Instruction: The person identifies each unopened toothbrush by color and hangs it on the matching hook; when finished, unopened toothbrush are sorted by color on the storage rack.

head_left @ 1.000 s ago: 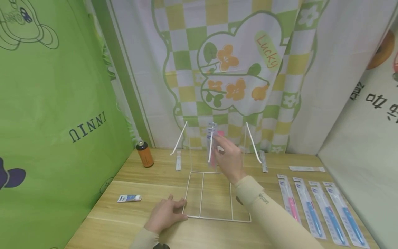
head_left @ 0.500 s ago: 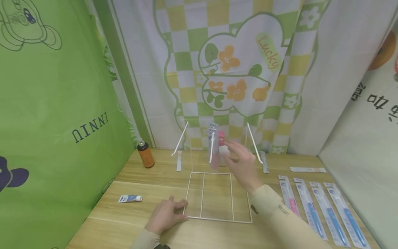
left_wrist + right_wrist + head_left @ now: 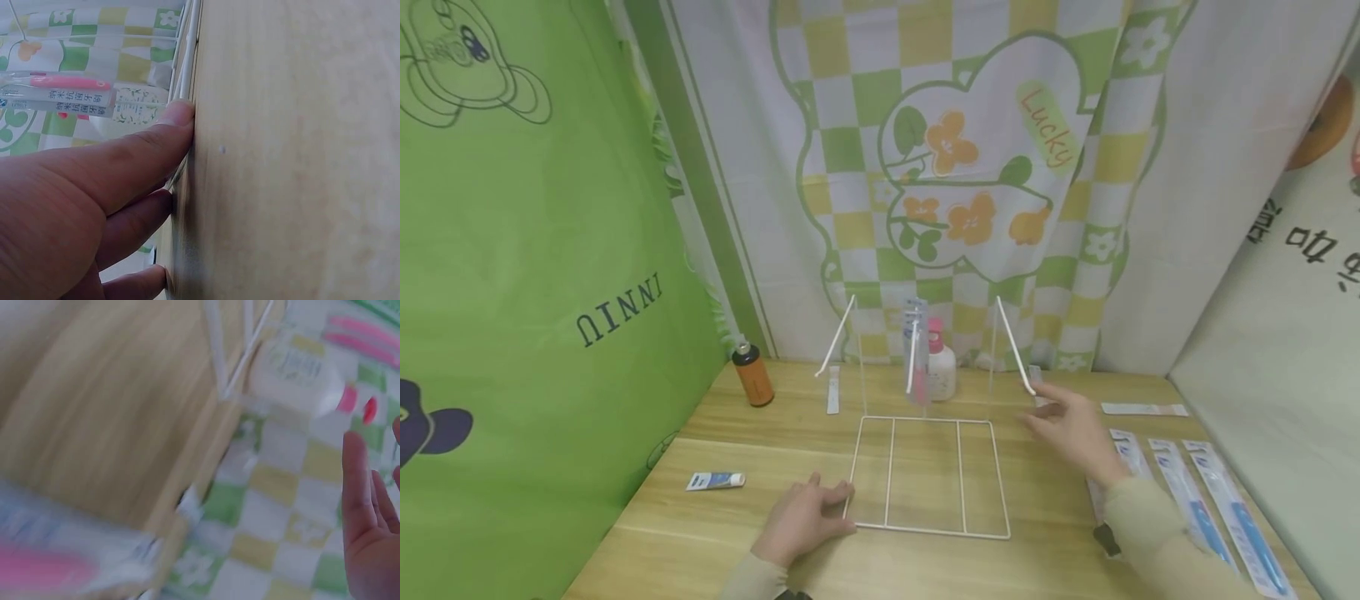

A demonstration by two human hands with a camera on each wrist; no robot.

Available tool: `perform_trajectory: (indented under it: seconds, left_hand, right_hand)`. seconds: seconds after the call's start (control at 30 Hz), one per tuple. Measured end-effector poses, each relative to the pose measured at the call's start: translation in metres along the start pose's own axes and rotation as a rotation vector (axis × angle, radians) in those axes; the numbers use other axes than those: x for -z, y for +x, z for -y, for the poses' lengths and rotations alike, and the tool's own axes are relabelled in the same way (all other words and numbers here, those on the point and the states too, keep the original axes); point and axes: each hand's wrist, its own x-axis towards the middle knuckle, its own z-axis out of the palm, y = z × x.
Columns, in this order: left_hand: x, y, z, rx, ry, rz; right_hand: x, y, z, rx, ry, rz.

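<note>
My left hand (image 3: 805,518) holds the front left corner of a white wire display rack (image 3: 925,531), thumb on the wire (image 3: 186,62) in the left wrist view. Packaged toothbrushes (image 3: 917,375) with pink handles hang from the rack's middle hook; the two outer hooks bear nothing. My right hand (image 3: 1075,433) holds nothing, its fingers loosely extended beside the right hook's tip in the head view. Several packaged toothbrushes (image 3: 1240,508) lie in a row at the right, some partly hidden by my right hand and sleeve. One pink-handled packet (image 3: 50,569) shows blurred in the right wrist view.
Behind the rack stands a white bottle with a pink top (image 3: 942,375). An orange bottle with a black top (image 3: 752,375) is at the back left, a small tube (image 3: 715,481) at the left. Thin flat packets (image 3: 1144,409) lie toward the back edge.
My right hand has left the hanging toothbrushes at the middle hook and moved right and toward the row of packets. My left hand stays at the rack's corner.
</note>
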Motion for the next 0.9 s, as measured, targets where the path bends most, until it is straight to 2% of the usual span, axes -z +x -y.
perform_trajectory:
  seconds: [0.07, 0.2, 0.33, 0.43, 0.57, 0.67, 0.8, 0.9]
  left_hand:
    - [0.000, 0.000, 0.000, 0.002, 0.000, 0.001]
    - [0.001, 0.000, -0.001, 0.009, 0.002, 0.004]
    - [0.003, 0.000, -0.003, 0.010, 0.005, 0.002]
    - [0.003, 0.000, -0.003, 0.013, 0.004, 0.005]
    - [0.003, 0.000, -0.004, 0.018, 0.005, 0.007]
    - [0.003, 0.000, -0.004, 0.023, 0.007, 0.005]
    - [0.003, -0.001, -0.005, 0.037, 0.000, 0.007]
    - [0.003, 0.000, -0.005, 0.035, -0.004, 0.004]
  right_hand:
    - [0.016, -0.008, -0.011, -0.072, 0.009, 0.044]
    - [0.040, -0.019, -0.036, -0.127, 0.015, 0.086]
    - [0.057, -0.025, -0.053, -0.191, 0.033, 0.126]
    - [0.068, -0.030, -0.059, -0.267, -0.019, 0.150]
    - [0.077, -0.034, -0.068, -0.321, -0.077, 0.152]
    - [0.080, -0.035, -0.076, -0.342, -0.047, 0.149]
    - [0.080, -0.036, -0.084, -0.419, 0.012, 0.141]
    - [0.079, -0.036, -0.087, -0.437, -0.016, 0.142]
